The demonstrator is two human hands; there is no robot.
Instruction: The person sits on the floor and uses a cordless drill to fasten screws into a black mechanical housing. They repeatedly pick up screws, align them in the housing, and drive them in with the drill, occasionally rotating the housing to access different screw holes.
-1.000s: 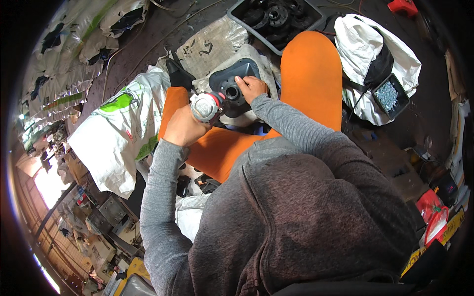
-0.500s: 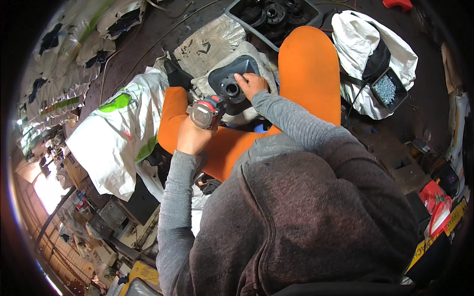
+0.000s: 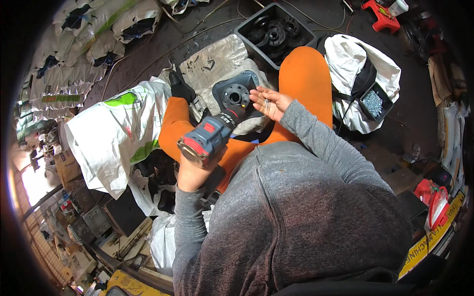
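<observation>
My left hand [image 3: 195,173] is closed round the grip of a grey and red cordless drill [image 3: 211,134]. The drill's nose points away from me, at the near edge of a black round flange [image 3: 234,97] with a ring of holes. Under the flange lies a dark grey square housing [image 3: 250,79] with sloping sides, resting on pale sacking between my legs. My right hand [image 3: 276,104] is held just right of the flange, palm up, fingers partly stretched. A few silvery screws [image 3: 267,104] lie in it. Whether the drill's tip touches the flange is hard to tell.
Beyond my right knee, a grey bin [image 3: 243,32] holds several black flanges [image 3: 274,35]. At right, a black tray of silvery screws [image 3: 374,102] sits against a white sack [image 3: 345,54]. Another white sack [image 3: 116,143] lies left. Cables cross the floor; a red stool [image 3: 380,17] stands far right.
My right hand has let go of the flange and drawn back right, palm turned up with screws showing. The drill has swung so its body lies in full view, nose toward the flange.
</observation>
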